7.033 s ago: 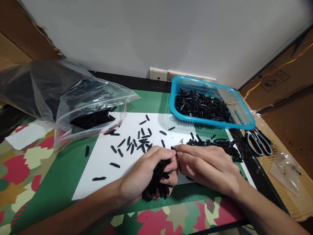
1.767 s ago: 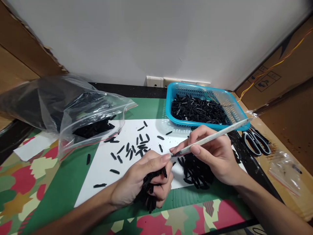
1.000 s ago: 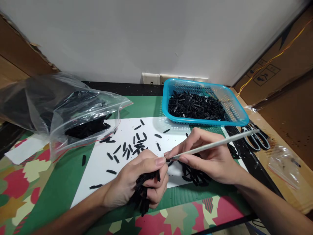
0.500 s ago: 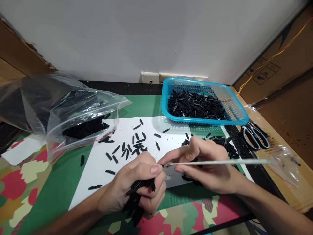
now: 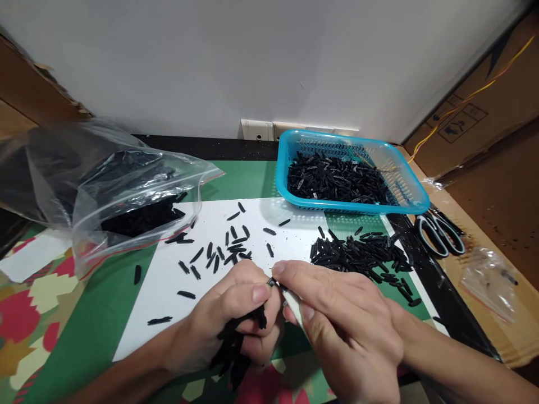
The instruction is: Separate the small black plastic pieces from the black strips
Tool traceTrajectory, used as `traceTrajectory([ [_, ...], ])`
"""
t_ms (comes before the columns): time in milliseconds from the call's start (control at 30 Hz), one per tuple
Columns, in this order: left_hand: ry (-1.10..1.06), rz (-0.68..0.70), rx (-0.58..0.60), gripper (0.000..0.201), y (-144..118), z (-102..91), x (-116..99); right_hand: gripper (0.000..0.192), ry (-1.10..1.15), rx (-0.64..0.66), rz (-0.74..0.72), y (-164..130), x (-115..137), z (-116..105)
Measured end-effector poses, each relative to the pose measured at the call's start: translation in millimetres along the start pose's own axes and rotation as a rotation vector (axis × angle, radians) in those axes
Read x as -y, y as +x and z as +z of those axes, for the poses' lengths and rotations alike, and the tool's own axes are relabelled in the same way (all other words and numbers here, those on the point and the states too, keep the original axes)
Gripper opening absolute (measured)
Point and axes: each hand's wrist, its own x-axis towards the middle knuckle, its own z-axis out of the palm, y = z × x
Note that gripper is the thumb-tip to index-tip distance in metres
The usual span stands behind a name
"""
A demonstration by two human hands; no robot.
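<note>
"How are the hands set?"

"The left hand (image 5: 236, 300) is curled around a bundle of black pieces (image 5: 229, 350), with a single black piece (image 5: 272, 282) at its fingertips — palming the rest seems to leave the tips free."

"And the right hand (image 5: 349, 320)?"

"Wrapped over a slim pale tool (image 5: 297, 311), gripped low, probably for control. Its end is by that single piece; I can't tell if they touch."

"Why the loose pile (image 5: 353, 255) there?"

"On the counter (image 5: 101, 297) just beyond the right hand — likely for easy reach. The blue basket (image 5: 281, 168), farther back, holds more."
</note>
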Motion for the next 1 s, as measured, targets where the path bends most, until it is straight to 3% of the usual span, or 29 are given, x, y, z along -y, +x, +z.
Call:
traceTrajectory([
  [133, -0.041, -0.001, 0.021, 0.051, 4, 0.1, 2, 0.045, -0.084, -0.148, -0.108, 10, 4, 0],
  [333, -0.103, -0.023, -0.029, 0.043, 6, 1.8, 6, 0.050, -0.142, -0.101, -0.171, 14, 5, -1],
  [467, -0.043, -0.022, 0.061, 0.050, 8, 2.3, 8, 0.043, -0.212, -0.011, -0.216, 29, -8, -18],
  [633, -0.062, 0.001, 0.093, 0.049, 7, 2.3, 8, 0.016, -0.145, 0.011, -0.092, 44, -20, -39],
  [767, -0.067, 0.021, 0.070, 0.050, 6, 2.9, 5, 0.018, 0.042, -0.074, -0.084, 41, -15, -38],
  [1000, 0.073, 0.065, 0.022, 0.051, 7, -0.3, 4, 0.018, 0.227, 0.101, 0.033, 41, -10, -35],
])
